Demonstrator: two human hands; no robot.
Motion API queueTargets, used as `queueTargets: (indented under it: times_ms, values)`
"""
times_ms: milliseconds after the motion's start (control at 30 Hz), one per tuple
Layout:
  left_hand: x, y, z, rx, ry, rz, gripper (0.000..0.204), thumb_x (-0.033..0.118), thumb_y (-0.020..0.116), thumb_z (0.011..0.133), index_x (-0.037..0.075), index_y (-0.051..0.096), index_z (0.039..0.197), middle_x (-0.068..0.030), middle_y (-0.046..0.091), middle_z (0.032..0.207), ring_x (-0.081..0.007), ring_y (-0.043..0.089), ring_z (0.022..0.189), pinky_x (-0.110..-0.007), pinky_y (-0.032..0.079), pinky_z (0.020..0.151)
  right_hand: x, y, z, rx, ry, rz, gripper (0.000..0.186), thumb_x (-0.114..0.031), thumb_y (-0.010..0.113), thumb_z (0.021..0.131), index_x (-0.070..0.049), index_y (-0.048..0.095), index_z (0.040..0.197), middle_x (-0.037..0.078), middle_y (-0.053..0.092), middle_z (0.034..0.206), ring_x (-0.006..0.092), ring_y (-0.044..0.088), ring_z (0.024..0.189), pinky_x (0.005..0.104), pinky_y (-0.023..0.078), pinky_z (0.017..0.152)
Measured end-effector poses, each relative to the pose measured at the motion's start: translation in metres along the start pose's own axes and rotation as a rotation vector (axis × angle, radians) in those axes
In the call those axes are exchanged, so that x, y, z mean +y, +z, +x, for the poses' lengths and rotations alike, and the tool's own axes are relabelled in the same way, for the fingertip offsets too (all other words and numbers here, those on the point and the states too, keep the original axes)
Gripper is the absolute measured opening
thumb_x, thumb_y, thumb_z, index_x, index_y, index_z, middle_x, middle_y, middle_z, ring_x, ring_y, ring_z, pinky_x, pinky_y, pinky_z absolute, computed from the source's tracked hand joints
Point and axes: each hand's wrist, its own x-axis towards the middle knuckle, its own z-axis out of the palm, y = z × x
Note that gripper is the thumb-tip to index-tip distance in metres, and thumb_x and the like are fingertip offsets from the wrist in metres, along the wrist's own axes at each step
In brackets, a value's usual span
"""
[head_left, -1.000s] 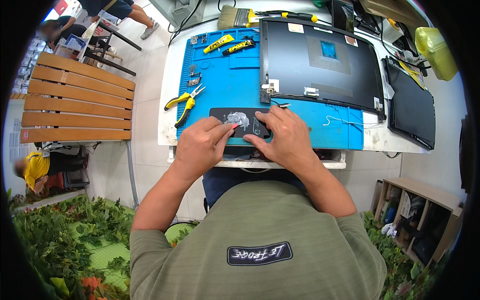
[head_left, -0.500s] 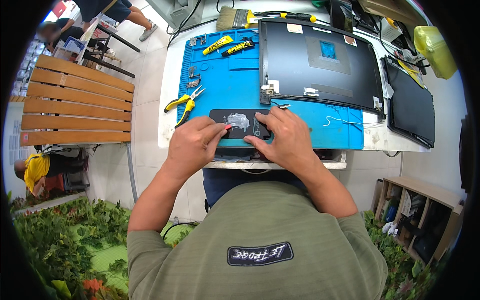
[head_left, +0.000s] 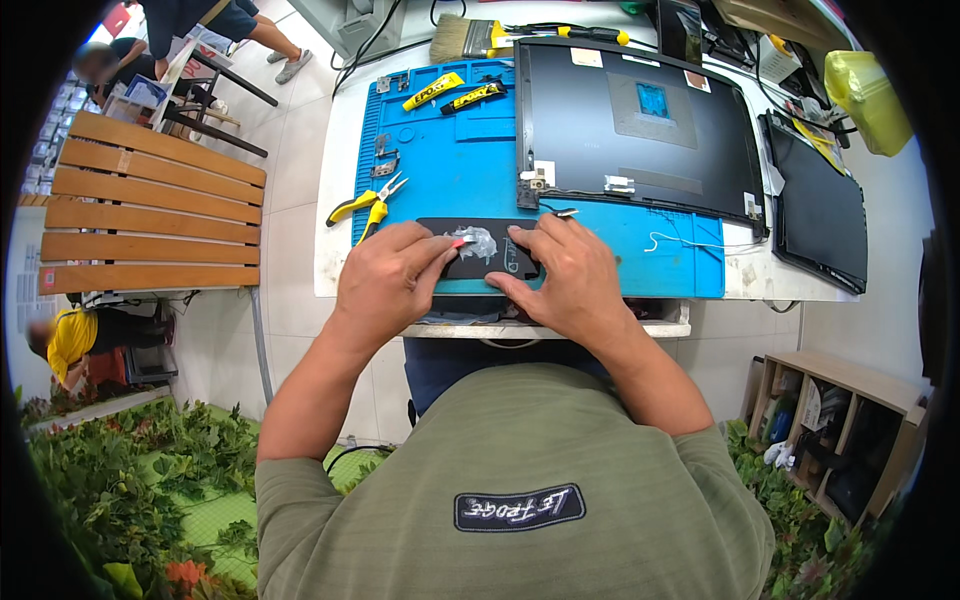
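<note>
A small black plate [head_left: 480, 262] lies on the blue work mat [head_left: 470, 170] at the table's near edge, with a blob of grey-white paste [head_left: 480, 241] on it. My left hand [head_left: 385, 280] pinches a thin red-tipped stick [head_left: 460, 242] whose tip touches the paste. My right hand [head_left: 565, 275] rests on the plate's right end, fingers pressing it down. A black laptop lid [head_left: 640, 125] lies open-side up behind the hands, its hinge corner near my right fingers.
Yellow-handled pliers [head_left: 365, 205] lie left on the mat, two yellow-and-black glue tubes [head_left: 455, 93] and a brush [head_left: 470, 35] at the back. Another dark panel [head_left: 820, 215] sits right, by a yellow bag [head_left: 868, 88]. A wooden bench [head_left: 150, 215] stands left; people are beyond it.
My left hand has drifted slightly left and back while the red-tipped stick works in the paste. My right hand keeps holding the plate in place.
</note>
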Motion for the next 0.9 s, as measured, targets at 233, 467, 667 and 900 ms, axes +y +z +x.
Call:
queueTargets:
  times_ms: [233,467,667,900]
  values:
    - [0.003,0.005,0.002,-0.023,0.016,-0.02,0.014,0.007,0.09,0.094,0.008,0.09,0.108,-0.0087,0.08,0.093,-0.0292,0.077,0.081,-0.04,0.061,0.071,0.001,0.003,-0.001,0.039,-0.034,-0.018,0.051,-0.036,0.099,0.087,-0.001,0.082,0.12,0.012,0.073,0.105,0.0338,0.071,0.097,0.0474,0.058,0.085]
    - [0.003,0.009,0.002,-0.012,0.035,-0.049,0.014,0.006,0.09,0.094,0.008,0.09,0.108,-0.0088,0.08,0.095,-0.0297,0.077,0.081,-0.041,0.061,0.071,0.0,0.002,-0.001,0.024,-0.018,-0.011,0.051,-0.036,0.099,0.087,-0.001,0.082,0.12,0.013,0.073,0.105,0.0345,0.071,0.097,0.0475,0.058,0.085]
    - [-0.001,0.002,0.002,0.011,0.036,-0.055,0.014,0.005,0.09,0.093,0.008,0.089,0.107,-0.0086,0.08,0.095,-0.0299,0.078,0.082,-0.041,0.061,0.072,0.0,0.003,-0.001,0.035,-0.024,-0.008,0.051,-0.036,0.099,0.087,0.0,0.082,0.12,0.013,0.073,0.105,0.0345,0.071,0.096,0.0474,0.058,0.085]
    - [-0.001,0.001,0.003,0.01,0.021,-0.045,0.014,0.005,0.09,0.094,0.008,0.089,0.108,-0.0085,0.08,0.095,-0.0296,0.078,0.083,-0.041,0.061,0.072,0.001,0.003,-0.001,0.034,-0.027,-0.01,0.053,-0.036,0.099,0.087,0.0,0.081,0.121,0.012,0.073,0.105,0.0344,0.071,0.096,0.0475,0.058,0.085]
